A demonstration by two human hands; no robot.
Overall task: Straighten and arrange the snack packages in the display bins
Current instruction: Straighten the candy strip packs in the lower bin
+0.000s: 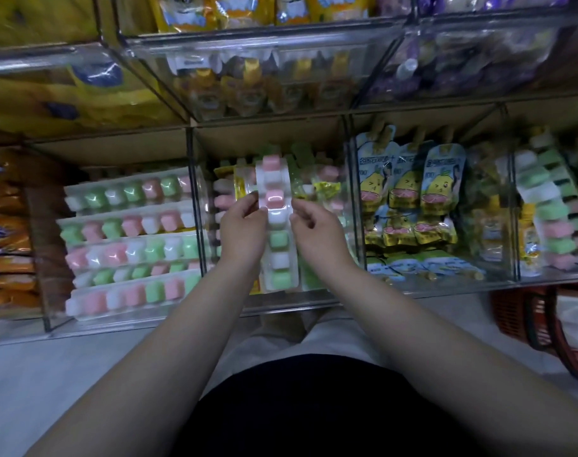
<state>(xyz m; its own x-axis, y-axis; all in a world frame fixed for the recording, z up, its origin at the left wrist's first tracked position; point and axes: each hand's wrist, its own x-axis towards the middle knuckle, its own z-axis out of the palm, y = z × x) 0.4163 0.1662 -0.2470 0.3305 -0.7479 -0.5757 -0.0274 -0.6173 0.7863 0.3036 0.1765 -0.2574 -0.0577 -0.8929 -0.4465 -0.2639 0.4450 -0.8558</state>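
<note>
Middle bin [281, 306]: a candy strip [276, 222] runs front to back, left hand [243, 230] at its left edge, right hand [317, 234] at its right. Left bin [122, 323] holds strips [129, 245] stacked crosswise; right bin [439, 285], pouches [409, 192] standing; basket [544, 318] on the floor [66, 374], far right.

Pale grey floor [50, 374] in the near field, meeting a brown-boarded shelf unit [267, 135] that spans the far field in two tiers, with a red plastic mesh basket [511, 311] standing on the floor at the right, under dim, even indoor light.
</note>
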